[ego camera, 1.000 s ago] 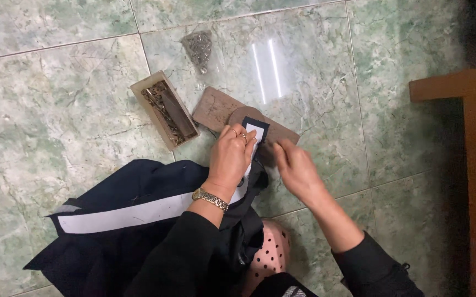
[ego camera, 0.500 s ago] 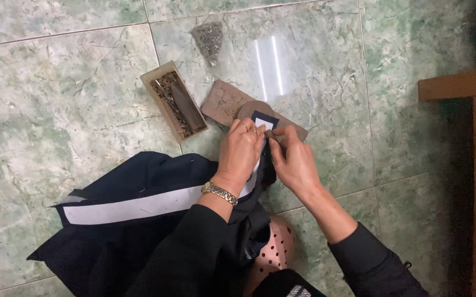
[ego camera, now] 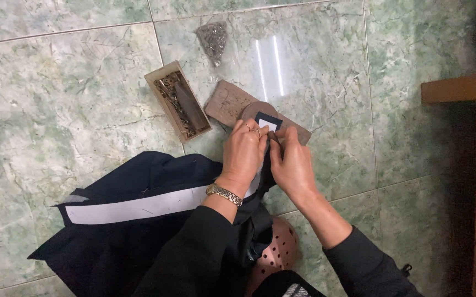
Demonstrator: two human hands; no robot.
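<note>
Fingertips of both hands pinch the end of a dark garment's strap over a brown block on the green tiled floor [ego camera: 84, 93]. Left hand [ego camera: 244, 153] and right hand [ego camera: 288, 165] are both closed on the strap end [ego camera: 268, 121], a small dark tab with a white centre lying flat on the block [ego camera: 232, 102]. Good handling here means keeping the tab flat and centred on the block. An open box of metal pieces [ego camera: 178, 100] sits just left; bare tile beyond offers room.
</note>
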